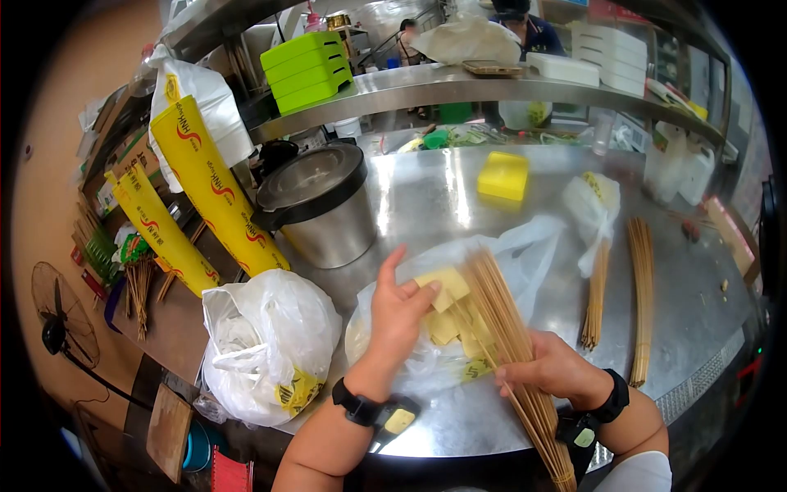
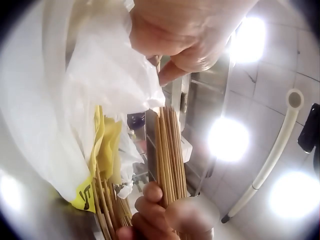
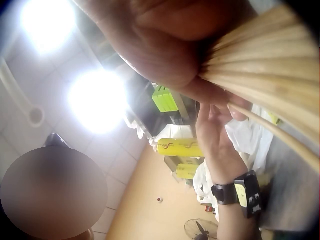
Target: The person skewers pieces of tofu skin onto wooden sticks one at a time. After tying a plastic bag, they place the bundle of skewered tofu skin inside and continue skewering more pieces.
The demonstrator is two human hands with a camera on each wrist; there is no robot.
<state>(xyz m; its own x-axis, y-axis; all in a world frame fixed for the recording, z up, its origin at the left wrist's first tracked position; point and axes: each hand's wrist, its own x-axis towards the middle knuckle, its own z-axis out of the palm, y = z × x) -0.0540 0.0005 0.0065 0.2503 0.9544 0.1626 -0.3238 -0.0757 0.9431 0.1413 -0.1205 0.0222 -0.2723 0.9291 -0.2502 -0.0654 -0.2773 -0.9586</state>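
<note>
My right hand (image 1: 553, 369) grips a thick bundle of thin wooden sticks (image 1: 502, 307); one stick is set apart at its thumb in the right wrist view. The left hand (image 1: 398, 316) has its index finger raised and its thumb on a pale yellow square sheet (image 1: 444, 287), which it appears to pinch; its far fingers are hidden. Beneath lie more yellow pieces (image 1: 443, 330) on an opened white plastic bag (image 1: 537, 242), some threaded by sticks. In the left wrist view, yellow folded pieces (image 2: 109, 150) sit on sticks beside the held bundle (image 2: 170, 155).
A knotted white bag (image 1: 266, 336) and a lidded steel pot (image 1: 328, 213) stand left, near yellow rolls (image 1: 213, 184). A yellow box (image 1: 503, 176) sits further back. Two stick bundles lie right, one (image 1: 641, 303) at the outer side. A steel shelf (image 1: 393, 94) spans the back.
</note>
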